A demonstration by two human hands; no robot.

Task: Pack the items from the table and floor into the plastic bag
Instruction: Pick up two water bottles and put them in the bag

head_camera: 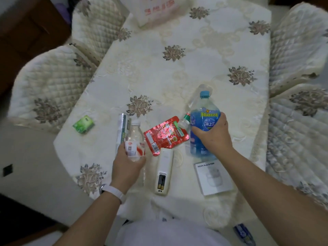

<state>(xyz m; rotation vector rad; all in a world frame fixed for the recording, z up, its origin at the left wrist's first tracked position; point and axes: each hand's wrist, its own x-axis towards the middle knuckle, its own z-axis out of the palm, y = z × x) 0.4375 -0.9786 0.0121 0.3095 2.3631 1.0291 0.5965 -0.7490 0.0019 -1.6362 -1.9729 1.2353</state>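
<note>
My left hand (128,163) grips a small clear bottle (134,139) with a red-and-white label, near the table's front. My right hand (212,134) is closed around a large blue-labelled bottle (204,119) with a light blue cap, held tilted above the cloth. Between them lie a red foil pouch (164,134), a white remote (164,172) with its battery bay exposed, and a small green-capped bottle (184,121). A white plastic bag (156,11) with red print rests at the table's far end.
A green tissue pack (83,124) lies at the left, a white-green roll (121,129) beside the clear bottle, a white booklet (213,177) at front right. A blue item (244,234) lies on the floor below. Quilted chairs (51,86) flank the table (177,68).
</note>
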